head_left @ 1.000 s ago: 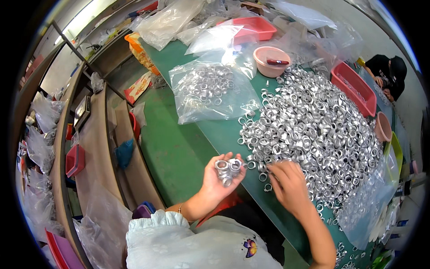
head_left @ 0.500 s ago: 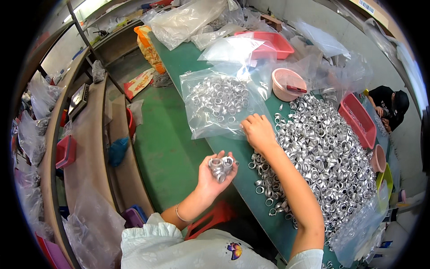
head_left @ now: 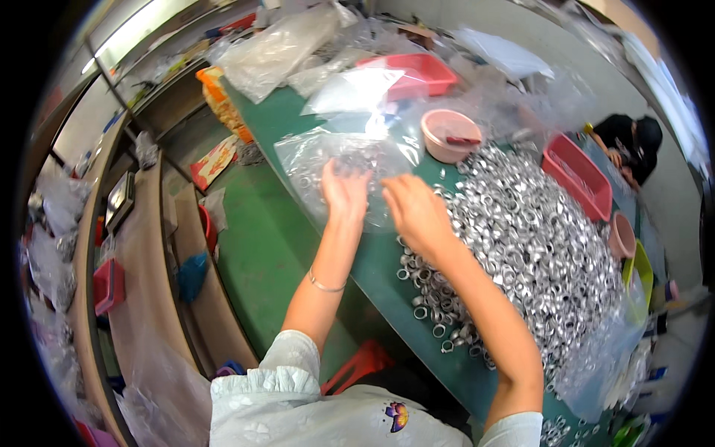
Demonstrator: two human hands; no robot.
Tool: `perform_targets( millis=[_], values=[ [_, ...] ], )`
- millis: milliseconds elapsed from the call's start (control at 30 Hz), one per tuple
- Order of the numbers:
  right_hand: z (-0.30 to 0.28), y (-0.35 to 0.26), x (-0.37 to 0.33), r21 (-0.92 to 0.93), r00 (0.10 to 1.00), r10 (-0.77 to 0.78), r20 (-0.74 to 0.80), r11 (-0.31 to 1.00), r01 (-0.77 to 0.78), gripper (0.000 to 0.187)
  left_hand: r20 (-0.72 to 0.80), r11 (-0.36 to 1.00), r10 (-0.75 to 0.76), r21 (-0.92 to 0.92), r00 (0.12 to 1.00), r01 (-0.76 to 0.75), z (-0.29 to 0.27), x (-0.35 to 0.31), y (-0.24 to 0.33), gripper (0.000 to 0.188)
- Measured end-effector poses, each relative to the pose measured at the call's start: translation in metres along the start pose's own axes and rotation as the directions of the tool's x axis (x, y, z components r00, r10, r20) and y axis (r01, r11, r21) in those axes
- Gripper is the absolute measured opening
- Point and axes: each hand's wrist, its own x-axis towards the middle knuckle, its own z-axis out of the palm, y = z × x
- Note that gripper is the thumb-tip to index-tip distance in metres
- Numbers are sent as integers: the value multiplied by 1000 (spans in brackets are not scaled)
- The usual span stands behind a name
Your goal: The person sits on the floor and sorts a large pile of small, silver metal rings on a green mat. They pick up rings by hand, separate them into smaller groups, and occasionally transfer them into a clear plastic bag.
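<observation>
A clear plastic bag (head_left: 298, 153) with silvery metal rings inside lies on the green table (head_left: 387, 294). My left hand (head_left: 345, 195) reaches palm up into the mouth of the bag, its fingers apart and slightly blurred. Rings show around the fingertips, and I cannot make out whether any still rest on the palm. My right hand (head_left: 417, 212) has its fingers bent together at the bag's near right edge, pinching the plastic. Under and beside my right forearm spreads a large heap of the same rings (head_left: 536, 253).
Behind the bag stand a round pink tub (head_left: 439, 145) with a dark red item on its rim and a pink tray (head_left: 421, 71). Another pink tray (head_left: 577, 179) borders the heap. A co-worker (head_left: 629, 149) sits at far right. Shelves (head_left: 141, 253) line the left.
My left hand has moved forward from beside the table, where it held several rings, into the bag. My right hand stays at the bag's edge. The whole view has shifted slightly.
</observation>
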Motion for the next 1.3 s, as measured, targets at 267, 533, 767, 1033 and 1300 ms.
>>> perform_targets(
  millis=[267, 533, 767, 1033, 1300],
  values=[
    [-108, -46, -180, 143, 891, 140, 432, 965, -221, 20, -84, 952, -301, 21, 950, 304, -37, -114, -46, 62],
    [-173, -3, -296, -233, 805, 562, -188, 771, -593, 40, 510, 552, -524, 813, 682, -184, -1, -253, -103, 27],
    [-165, 41, -291, -398, 828, 535, -169, 731, -554, 55, 582, 117, -718, 643, 383, -757, 4, -307, -144, 49],
    [-171, -7, -350, -299, 719, 691, 74, 703, -645, 53, 518, 52, -818, 499, 249, -865, -6, -328, -153, 47],
    [-195, -31, -376, -207, 669, 738, 85, 670, -713, 41, 679, 402, -695, 639, 236, -656, -1, -311, -150, 43]
  ],
)
